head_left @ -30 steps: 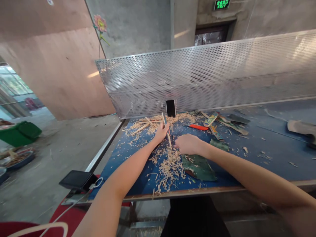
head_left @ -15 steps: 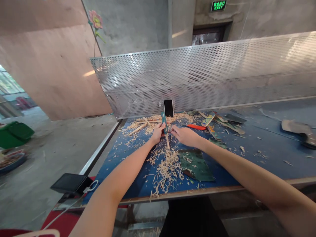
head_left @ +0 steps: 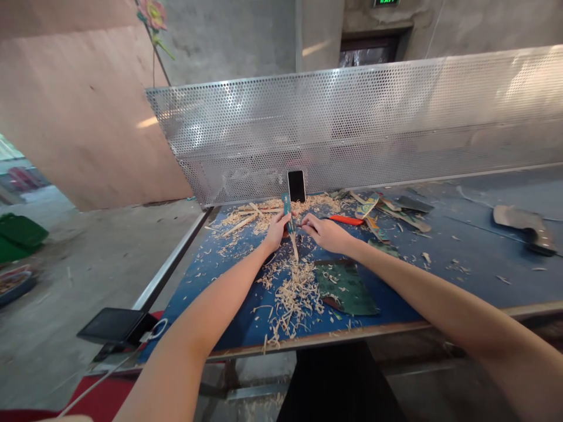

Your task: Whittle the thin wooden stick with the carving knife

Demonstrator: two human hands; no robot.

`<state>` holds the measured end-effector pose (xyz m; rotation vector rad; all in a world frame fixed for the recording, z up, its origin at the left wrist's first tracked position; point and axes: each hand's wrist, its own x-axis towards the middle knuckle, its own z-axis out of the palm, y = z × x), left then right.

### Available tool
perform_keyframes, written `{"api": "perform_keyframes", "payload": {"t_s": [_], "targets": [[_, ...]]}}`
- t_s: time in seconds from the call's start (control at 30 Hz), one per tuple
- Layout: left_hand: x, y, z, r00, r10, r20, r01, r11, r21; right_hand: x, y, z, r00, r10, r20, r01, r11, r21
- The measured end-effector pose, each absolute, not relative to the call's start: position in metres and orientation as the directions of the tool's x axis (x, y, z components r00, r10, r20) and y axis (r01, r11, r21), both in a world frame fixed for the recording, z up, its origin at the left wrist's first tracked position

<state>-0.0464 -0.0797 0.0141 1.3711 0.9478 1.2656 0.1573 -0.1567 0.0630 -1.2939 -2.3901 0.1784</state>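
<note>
My left hand (head_left: 276,230) is closed around a wooden strip (head_left: 287,206), painted teal at its upper part and whittled to a pale, bare lower end. The strip stands tilted, its narrow tip pointing down at a heap of curled wood shavings (head_left: 298,296). Close to its right side, my right hand (head_left: 323,232) is closed in a pinch. A slim dark tool, mostly covered by the fingers, reaches from it toward the strip; its kind is hard to make out. Just behind the right hand lies an orange-handled tool (head_left: 346,220).
A phone (head_left: 296,186) leans upright near the perforated metal panel (head_left: 264,135). A dark green sheet (head_left: 349,287) lies near the front edge. Painted wood scraps (head_left: 402,217) are at right, a curved brown piece (head_left: 519,220) farther right. A black device (head_left: 116,327) with a white cable sits at left.
The view has shifted slightly, so the scene sits a little higher and farther left. Both hands keep their grip at the strip, the right one still beside it.
</note>
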Motion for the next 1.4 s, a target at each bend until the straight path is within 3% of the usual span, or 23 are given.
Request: {"api": "perform_keyframes", "payload": {"t_s": [0.3,0.6,1.03,1.23,1.4], "targets": [[-0.046,-0.087,0.02,0.193,0.962,0.194,-0.128,-0.172,0.977,0.16,-0.155,0.059,-0.505,0.813,0.291,0.741,0.581,-0.337],[-0.045,-0.083,0.018,0.097,0.972,0.213,-0.099,-0.204,0.974,0.16,-0.152,0.054,-0.52,0.801,0.297,0.736,0.597,-0.321],[-0.045,-0.093,0.027,0.171,0.941,0.291,-0.054,-0.286,0.957,0.158,-0.152,0.052,-0.538,0.803,0.258,0.744,0.596,-0.302],[-0.044,-0.092,0.026,0.173,0.949,0.262,-0.032,-0.261,0.965,0.158,-0.151,0.052,-0.554,0.785,0.277,0.722,0.619,-0.309],[-0.041,-0.092,0.025,0.219,0.938,0.268,0.003,-0.275,0.961,0.159,-0.148,0.046,-0.596,0.749,0.289,0.73,0.655,-0.193]]}}
